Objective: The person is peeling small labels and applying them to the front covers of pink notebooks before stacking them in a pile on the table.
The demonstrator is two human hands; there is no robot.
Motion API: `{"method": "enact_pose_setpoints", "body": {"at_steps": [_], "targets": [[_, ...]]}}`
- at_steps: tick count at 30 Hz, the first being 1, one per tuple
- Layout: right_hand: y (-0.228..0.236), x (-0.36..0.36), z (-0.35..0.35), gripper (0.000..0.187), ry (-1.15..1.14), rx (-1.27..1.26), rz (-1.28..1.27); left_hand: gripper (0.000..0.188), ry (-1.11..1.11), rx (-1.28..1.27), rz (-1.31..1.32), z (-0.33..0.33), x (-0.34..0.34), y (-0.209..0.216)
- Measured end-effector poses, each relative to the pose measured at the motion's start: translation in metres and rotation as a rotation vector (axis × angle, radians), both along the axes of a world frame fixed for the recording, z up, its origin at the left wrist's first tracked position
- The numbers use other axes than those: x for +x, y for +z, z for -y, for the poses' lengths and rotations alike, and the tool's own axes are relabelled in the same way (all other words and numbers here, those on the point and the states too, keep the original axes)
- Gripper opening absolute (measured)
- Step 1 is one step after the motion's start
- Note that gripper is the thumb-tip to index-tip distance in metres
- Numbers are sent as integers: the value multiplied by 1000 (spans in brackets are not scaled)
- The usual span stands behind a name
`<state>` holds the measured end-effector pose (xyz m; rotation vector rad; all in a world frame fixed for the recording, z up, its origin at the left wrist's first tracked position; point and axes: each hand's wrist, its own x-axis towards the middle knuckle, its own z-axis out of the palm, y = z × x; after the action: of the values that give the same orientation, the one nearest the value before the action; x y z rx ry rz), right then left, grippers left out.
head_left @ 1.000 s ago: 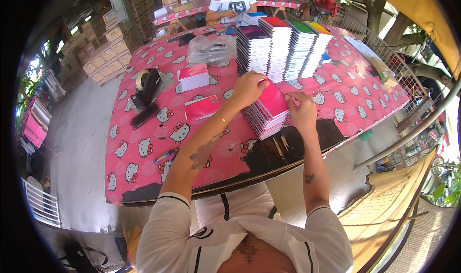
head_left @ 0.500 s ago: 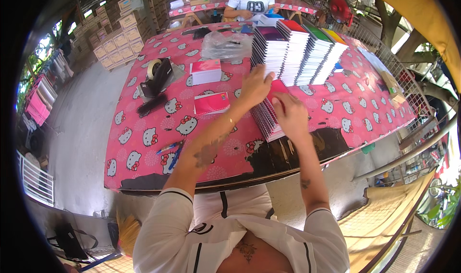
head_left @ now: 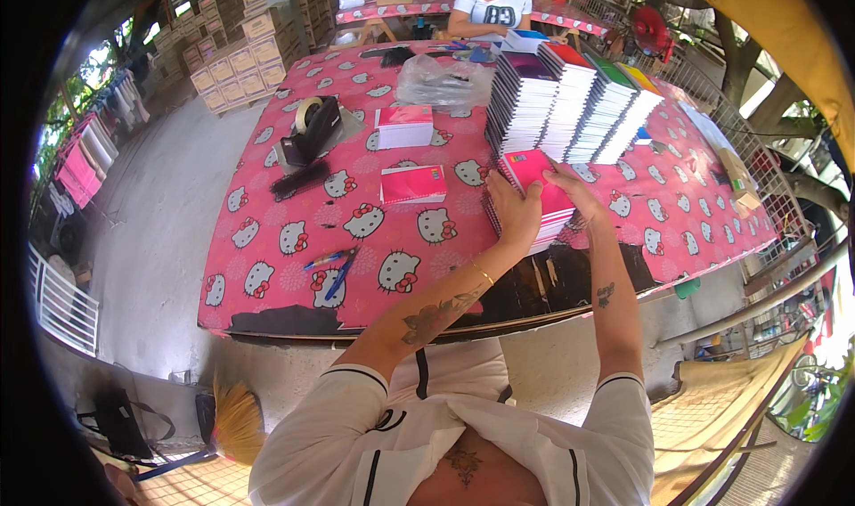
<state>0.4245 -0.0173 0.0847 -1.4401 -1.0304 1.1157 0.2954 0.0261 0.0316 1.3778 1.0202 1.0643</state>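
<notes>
A stack of pink-red spiral notebooks stands near the front edge of the table, in front of taller notebook piles. My left hand presses along its left, wire-bound side, the thumb over the top cover. Against the right side lies my right hand, its fingers at the far right corner and thumb on top. Between them the two hands clasp the stack; part of its sides is hidden behind them. Left of it lie a few loose pink-red covers or thin pads and a low stack of pink-topped paper.
Tall spiral notebook piles with purple, red, green and yellow covers stand behind. A tape dispenser, brush, pens and clear plastic bags lie on the table. A co-worker is beyond.
My left hand has come down from the stack's far end to its left side. My right hand has shifted from the top to the right side. The view has swung slightly left.
</notes>
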Motion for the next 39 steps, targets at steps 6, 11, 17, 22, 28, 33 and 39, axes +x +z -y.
{"method": "enact_pose_setpoints", "body": {"at_steps": [6, 11, 17, 22, 28, 33, 39], "targets": [[-15, 63, 39, 83, -284, 458, 73, 69, -222, 630, -234, -60, -105, -4], [34, -79, 70, 51, -152, 779, 241, 43, -186, 1068, -810, -152, -219, -62], [-52, -151, 31, 43, 236, 474, 90, 31, -175, 1241, -787, -166, -209, -74], [-136, -138, -32, 51, 111, 211, 46, 26, -214, 964, -667, -171, -204, -55], [-122, -161, -65, 66, -266, 410, 185, 27, -251, 1077, -745, -146, -210, -6], [-147, -150, -25, 57, -62, 555, 201, 40, -441, 1026, -703, -61, -234, -25], [-147, -160, 3, 30, -41, 307, -33, 64, -232, 648, -112, -20, -222, -54]]}}
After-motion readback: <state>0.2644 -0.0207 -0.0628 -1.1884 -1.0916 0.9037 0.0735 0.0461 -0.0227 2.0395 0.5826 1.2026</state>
